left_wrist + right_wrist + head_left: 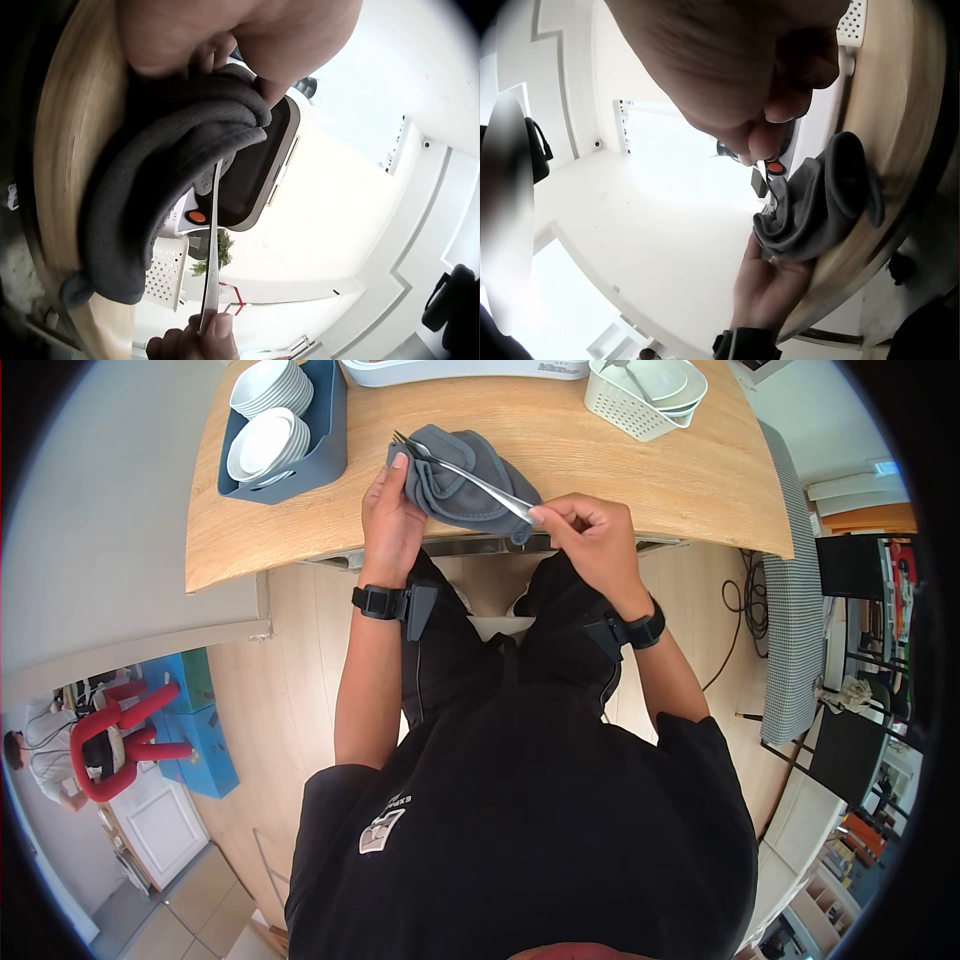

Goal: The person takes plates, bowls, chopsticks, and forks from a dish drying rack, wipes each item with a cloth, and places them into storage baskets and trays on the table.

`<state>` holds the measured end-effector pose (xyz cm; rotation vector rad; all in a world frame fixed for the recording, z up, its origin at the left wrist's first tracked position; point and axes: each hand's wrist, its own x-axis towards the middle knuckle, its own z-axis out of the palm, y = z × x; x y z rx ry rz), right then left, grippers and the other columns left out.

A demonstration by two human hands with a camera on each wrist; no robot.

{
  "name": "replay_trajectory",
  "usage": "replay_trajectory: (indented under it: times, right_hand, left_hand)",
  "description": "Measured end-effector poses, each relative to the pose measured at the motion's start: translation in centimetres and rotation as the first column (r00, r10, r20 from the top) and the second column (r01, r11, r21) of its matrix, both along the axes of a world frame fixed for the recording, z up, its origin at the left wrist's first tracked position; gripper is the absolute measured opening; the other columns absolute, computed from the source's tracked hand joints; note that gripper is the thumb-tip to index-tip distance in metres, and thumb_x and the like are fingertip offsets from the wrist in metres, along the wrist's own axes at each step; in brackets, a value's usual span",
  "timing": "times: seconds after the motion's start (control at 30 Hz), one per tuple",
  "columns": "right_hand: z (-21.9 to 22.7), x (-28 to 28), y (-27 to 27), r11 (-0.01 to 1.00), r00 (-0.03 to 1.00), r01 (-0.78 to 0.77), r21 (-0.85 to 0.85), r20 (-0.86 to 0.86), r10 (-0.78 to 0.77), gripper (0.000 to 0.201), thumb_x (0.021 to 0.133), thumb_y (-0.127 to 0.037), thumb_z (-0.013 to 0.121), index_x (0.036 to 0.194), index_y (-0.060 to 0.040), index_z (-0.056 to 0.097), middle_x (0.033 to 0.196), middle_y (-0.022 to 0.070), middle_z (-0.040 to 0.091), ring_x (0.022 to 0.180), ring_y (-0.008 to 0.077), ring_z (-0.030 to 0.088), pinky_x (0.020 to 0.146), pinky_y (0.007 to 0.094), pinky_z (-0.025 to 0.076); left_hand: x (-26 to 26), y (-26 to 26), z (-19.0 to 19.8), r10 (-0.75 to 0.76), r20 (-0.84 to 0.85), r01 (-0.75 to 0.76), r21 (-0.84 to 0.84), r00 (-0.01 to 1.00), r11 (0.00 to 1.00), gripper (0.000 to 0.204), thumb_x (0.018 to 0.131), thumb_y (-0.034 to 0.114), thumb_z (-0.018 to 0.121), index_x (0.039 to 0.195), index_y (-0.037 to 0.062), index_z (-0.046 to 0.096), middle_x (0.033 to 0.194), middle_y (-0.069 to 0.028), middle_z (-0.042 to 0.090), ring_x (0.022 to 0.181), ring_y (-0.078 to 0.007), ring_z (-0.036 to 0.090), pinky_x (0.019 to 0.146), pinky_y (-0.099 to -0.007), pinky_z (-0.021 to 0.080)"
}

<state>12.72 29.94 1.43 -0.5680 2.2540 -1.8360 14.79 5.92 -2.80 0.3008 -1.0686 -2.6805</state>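
Observation:
A silver fork (480, 483) lies slantwise over a bunched dark grey cloth (470, 500) above the table's near edge, its tines at the upper left. The left hand (392, 520) grips the cloth near the tines, thumb on top. The right hand (598, 540) pinches the end of the fork's handle between thumb and fingers. In the left wrist view the cloth (142, 187) hangs in thick folds, with the fork's handle (213, 247) running down to the right hand (196, 343). Folds of cloth (817, 202) hide the tines in the right wrist view, above the left hand (772, 289).
A blue-grey bin (333, 435) of stacked white bowls stands at the table's left. A white perforated basket (625, 412) with dishes and cutlery is at the back right. The edge of a white appliance (465, 372) shows at the back middle. Cables (748, 605) lie on the floor at right.

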Motion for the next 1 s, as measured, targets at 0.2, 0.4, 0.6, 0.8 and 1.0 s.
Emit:
replay_trajectory:
  times: [0.2,0.4,0.6,0.8,1.0]
  right_hand:
    - [-1.3,1.6,-0.4,0.998,0.985,0.043,0.043,-0.167,-0.035,0.013,0.087,-0.013,0.073,0.090,0.0001,0.074,0.067,0.0023,0.067,0.057,0.0050,0.057,0.053,0.0197,0.043]
    - [-2.0,2.3,-1.4,0.999,0.935,-0.034,-0.001,0.354,0.032,0.030,0.095,-0.029,0.065,0.095,0.0000,0.073,0.065,0.0007,0.063,0.051,0.0030,0.049,0.047,0.0182,0.036]
    - [-4.0,2.6,-1.8,0.896,0.489,-0.102,-0.432,0.763,0.424,0.042,0.099,-0.040,0.056,0.109,-0.0011,0.067,0.070,-0.0030,0.059,0.052,0.0034,0.043,0.048,0.0183,0.032]
    - [-4.2,2.8,-2.0,0.850,0.435,-0.072,-0.522,0.750,0.497,0.041,0.100,-0.040,0.055,0.109,-0.0021,0.067,0.076,-0.0027,0.061,0.055,0.0038,0.044,0.049,0.0191,0.033]
    - [-4.6,2.7,-1.5,0.930,0.635,-0.111,-0.351,0.694,0.338,0.040,0.098,-0.039,0.058,0.103,-0.0006,0.070,0.076,0.0001,0.064,0.055,0.0041,0.045,0.049,0.0197,0.035]
  left_hand:
    - [-0.5,0.0,-0.3,-0.020,-0.022,0.018,-0.073,1.000,0.997,0.024,0.097,0.011,0.059,0.118,0.0001,0.061,0.114,-0.0077,0.067,0.102,-0.0154,0.064,0.091,-0.0306,0.052]
    - [-0.2,0.1,-0.2,-0.039,-0.003,0.038,-0.109,0.999,0.993,0.027,0.099,0.011,0.054,0.124,-0.0001,0.058,0.120,-0.0079,0.064,0.110,-0.0179,0.060,0.097,-0.0339,0.046]
    - [-0.1,-0.1,-0.6,-0.052,0.003,0.052,-0.135,0.999,0.989,0.026,0.100,0.013,0.053,0.122,-0.0001,0.058,0.118,-0.0073,0.064,0.108,-0.0177,0.060,0.096,-0.0345,0.047]
    - [-0.2,0.2,-0.1,-0.031,0.005,0.031,-0.090,1.000,0.995,0.022,0.097,0.011,0.059,0.116,-0.0011,0.060,0.110,-0.0078,0.068,0.099,-0.0145,0.065,0.089,-0.0307,0.052]
    - [0.0,0.0,-0.2,-0.047,0.005,0.047,-0.097,0.999,0.994,0.028,0.100,0.016,0.054,0.122,-0.0006,0.057,0.119,-0.0079,0.064,0.109,-0.0180,0.060,0.098,-0.0351,0.045]
